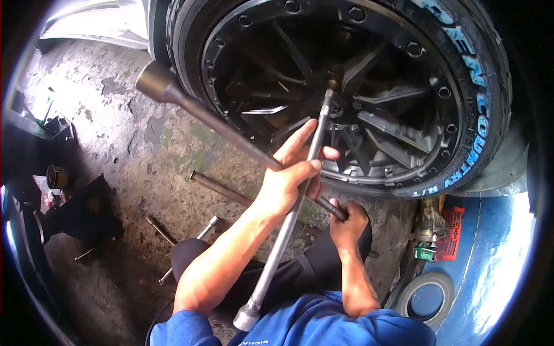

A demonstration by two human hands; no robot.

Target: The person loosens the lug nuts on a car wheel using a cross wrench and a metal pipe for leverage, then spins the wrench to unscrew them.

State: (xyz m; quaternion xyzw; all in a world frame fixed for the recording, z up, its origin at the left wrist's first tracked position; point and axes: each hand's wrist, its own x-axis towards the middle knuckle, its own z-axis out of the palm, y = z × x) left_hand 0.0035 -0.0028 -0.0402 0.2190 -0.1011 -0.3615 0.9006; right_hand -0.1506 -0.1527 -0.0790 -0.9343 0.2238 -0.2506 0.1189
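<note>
Before the spoked wheel (395, 128), the left hand (290, 179) pinches the four-way lug wrench (278, 245) near its crossing while the right hand (350, 225) clasps one end; uneven support could swing it against the wheel.

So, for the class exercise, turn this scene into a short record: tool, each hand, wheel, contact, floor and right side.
Tool: four-armed metal wrench, two bars crossing
Left-hand grip: closed around the wrench near the crossing
Right-hand grip: closed at the end of the darker bar
Wheel: black spoked wheel, tyre lettered OPEN COUNTRY R/T
Contact: upper tip overlaps the hub area in view; touching cannot be told
Floor: worn, patchy; dark rod and silver tool on it
Right side: red basket
</note>
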